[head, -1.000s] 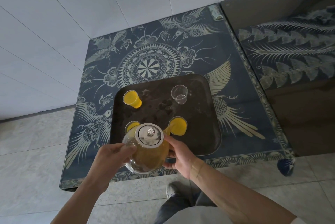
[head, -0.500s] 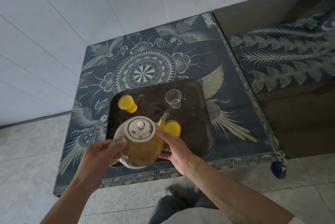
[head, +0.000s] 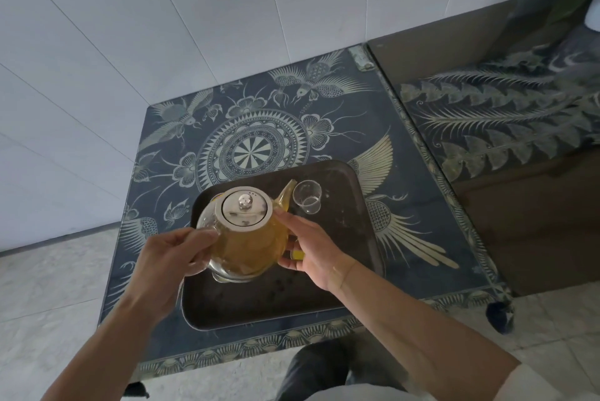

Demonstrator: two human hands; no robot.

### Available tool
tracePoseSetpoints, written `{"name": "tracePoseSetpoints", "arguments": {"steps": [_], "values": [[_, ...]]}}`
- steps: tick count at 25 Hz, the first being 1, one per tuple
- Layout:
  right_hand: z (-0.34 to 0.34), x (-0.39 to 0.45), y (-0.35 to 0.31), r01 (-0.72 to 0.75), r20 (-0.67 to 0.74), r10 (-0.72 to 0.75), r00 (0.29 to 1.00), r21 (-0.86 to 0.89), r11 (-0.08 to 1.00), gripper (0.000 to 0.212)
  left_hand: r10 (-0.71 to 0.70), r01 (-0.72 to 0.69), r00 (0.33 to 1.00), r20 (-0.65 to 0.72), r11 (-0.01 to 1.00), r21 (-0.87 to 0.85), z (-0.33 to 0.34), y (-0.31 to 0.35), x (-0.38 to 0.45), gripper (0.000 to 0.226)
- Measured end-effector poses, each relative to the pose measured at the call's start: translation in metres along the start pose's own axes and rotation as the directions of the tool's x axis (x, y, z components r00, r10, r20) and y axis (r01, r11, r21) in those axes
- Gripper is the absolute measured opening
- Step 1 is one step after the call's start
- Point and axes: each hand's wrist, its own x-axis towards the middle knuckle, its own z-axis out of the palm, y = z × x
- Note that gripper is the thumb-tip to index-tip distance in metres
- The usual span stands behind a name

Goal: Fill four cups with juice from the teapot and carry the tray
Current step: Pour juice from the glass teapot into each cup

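A glass teapot [head: 250, 245] with a steel lid, about half full of orange juice, hangs above the dark tray [head: 350, 258]. My left hand [head: 172, 258] grips its left side and my right hand [head: 311, 248] cups its right side. Its spout points up-right and ends just left of an empty clear cup [head: 307, 197] at the tray's far right. A sliver of a filled cup [head: 297, 254] shows yellow under my right hand. Another filled cup [head: 217, 197] peeks out behind the pot's far left. The pot hides any other cup.
The tray lies on a low table [head: 259, 128] covered with a blue patterned cloth, set against a white tiled wall. A sofa with a similar cloth [head: 506, 115] stands to the right. Pale floor tiles and my dark trouser leg [head: 321, 368] are below.
The teapot has moved away from the near-right cup toward the far side, its spout now beside the empty cup. Both hands went with it and the view shifted closer.
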Motion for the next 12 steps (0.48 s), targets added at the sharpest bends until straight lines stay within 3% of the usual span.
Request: {"name": "tracePoseSetpoints", "arguments": {"steps": [5,8,11,12], "values": [[0.006,0.016,-0.012,0.029,-0.049,-0.027,0.998,0.041,0.999,0.054,0.035,-0.04,0.998,0.054,0.996,0.084,-0.005,0.01,0.033,0.062],[0.008,0.026,-0.012,0.032,-0.082,-0.028,0.996,0.056,0.998,0.055,0.024,-0.033,0.997,0.071,0.991,0.128,-0.005,0.012,0.052,0.057],[0.008,0.039,-0.011,0.018,-0.115,-0.008,0.993,0.09,0.996,0.055,0.01,-0.034,0.99,0.138,0.984,0.176,-0.006,0.013,0.071,0.098],[0.009,0.043,-0.011,0.008,-0.125,0.005,0.992,0.103,0.995,0.055,0.004,-0.034,0.989,0.148,0.98,0.198,-0.008,0.012,0.077,0.102]]}}
